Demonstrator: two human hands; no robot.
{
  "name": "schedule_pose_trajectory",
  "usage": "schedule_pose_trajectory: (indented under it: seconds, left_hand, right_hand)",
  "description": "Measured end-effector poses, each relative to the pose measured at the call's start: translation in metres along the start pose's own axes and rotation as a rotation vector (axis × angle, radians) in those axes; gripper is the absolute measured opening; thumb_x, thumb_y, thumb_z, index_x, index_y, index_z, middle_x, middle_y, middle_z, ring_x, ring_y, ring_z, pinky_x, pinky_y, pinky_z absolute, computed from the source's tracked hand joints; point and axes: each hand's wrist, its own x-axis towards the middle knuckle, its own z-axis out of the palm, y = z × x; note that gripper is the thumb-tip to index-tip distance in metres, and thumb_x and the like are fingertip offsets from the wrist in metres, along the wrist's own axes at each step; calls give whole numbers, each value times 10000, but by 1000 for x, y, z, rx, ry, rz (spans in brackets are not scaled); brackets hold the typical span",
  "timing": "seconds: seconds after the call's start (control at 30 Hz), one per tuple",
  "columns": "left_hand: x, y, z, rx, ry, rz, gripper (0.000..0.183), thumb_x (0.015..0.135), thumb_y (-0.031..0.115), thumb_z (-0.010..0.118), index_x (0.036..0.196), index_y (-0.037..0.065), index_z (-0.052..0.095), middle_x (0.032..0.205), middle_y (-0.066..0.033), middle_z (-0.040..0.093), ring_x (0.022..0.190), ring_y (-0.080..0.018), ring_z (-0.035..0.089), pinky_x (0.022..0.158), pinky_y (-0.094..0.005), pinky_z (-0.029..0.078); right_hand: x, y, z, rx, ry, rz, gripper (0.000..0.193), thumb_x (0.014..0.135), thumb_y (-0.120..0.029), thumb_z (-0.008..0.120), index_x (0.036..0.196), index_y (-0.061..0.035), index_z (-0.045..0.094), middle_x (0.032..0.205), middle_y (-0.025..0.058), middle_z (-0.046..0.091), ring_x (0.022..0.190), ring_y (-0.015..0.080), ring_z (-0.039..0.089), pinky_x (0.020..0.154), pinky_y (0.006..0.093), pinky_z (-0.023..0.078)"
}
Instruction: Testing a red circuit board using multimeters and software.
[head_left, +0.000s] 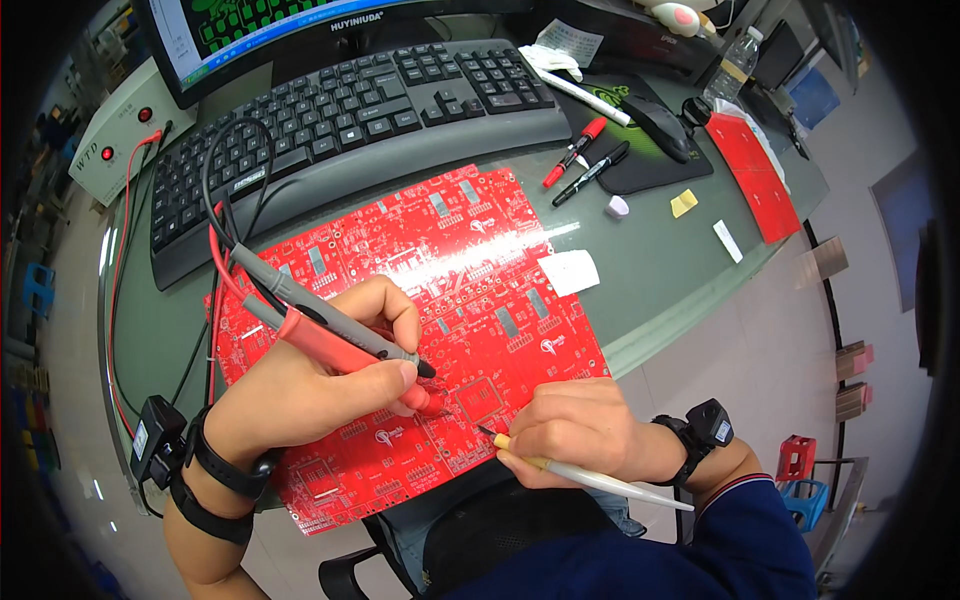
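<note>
2 probes [330, 335] (left hand [310, 385]) touch red board [480, 270].

This is an electronics test or repair bench in a workshop-like room. A large red circuit board panel [420, 330] lies on a glass-topped desk [660, 270] at the centre of the frame, with a second red board [755, 170] at the upper right. A black keyboard [340, 120] and a monitor [270, 30] showing a green board layout fill the upper part of the frame. At the upper left stands a grey instrument box [110, 140] with red buttons, and red and black test leads [225, 210] run from there across the desk. Marker pens [585, 160], a mouse [660, 125] on its mat and a water bottle [735, 65] sit at the upper right.
</note>
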Motion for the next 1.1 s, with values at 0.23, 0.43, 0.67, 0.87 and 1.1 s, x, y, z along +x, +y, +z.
schedule_pose_trajectory:
  seconds: [0.23, 0.43, 0.67, 0.87, 1.1]
  left_hand:
    - [1, -5, -3, 41, -14, 75, 170, 871, 108, 607, 943, 42, 468, 873, -23, 555, 826, -107, 660, 696, -233, 544]
    - [1, -4, -3, 52, -11, 71, 171, 869, 107, 608, 943, 40, 469, 870, -23, 556, 824, -105, 660, 698, -237, 547]
    - [1, -4, -3, 37, -3, 60, 171, 871, 107, 606, 945, 40, 467, 878, -21, 554, 826, -97, 655, 697, -233, 545]
    - [0, -1, -1, 54, -12, 72, 172, 873, 108, 605, 944, 40, 464, 882, -21, 552, 824, -88, 646, 693, -230, 540]
    - [-2, 0, 0, 19, 6, 1, 202, 833, 83, 623, 939, 43, 455, 939, -33, 478, 815, -65, 583, 722, -228, 553]
  right_hand:
    - [-1, -1, 0, -15, -7, -20, 245, 643, 0, 752, 727, -64, 531, 694, 40, 551, 573, 180, 573, 468, 282, 445]
    - [-2, 1, 1, -29, -3, -30, 238, 641, -2, 747, 736, -65, 538, 694, 39, 547, 565, 175, 565, 465, 276, 437]
    - [-1, 3, 1, -36, -4, -38, 228, 647, -7, 741, 741, -63, 541, 689, 37, 539, 557, 173, 556, 462, 275, 432]
    - [0, 3, -2, -27, -27, -101, 258, 688, 12, 777, 828, -51, 570, 705, 63, 610, 510, 176, 570, 417, 266, 421]
    - [11, 8, -30, -48, -98, -92, 297, 692, -46, 751, 977, -86, 675, 866, 22, 632, 702, 166, 605, 585, 277, 460]
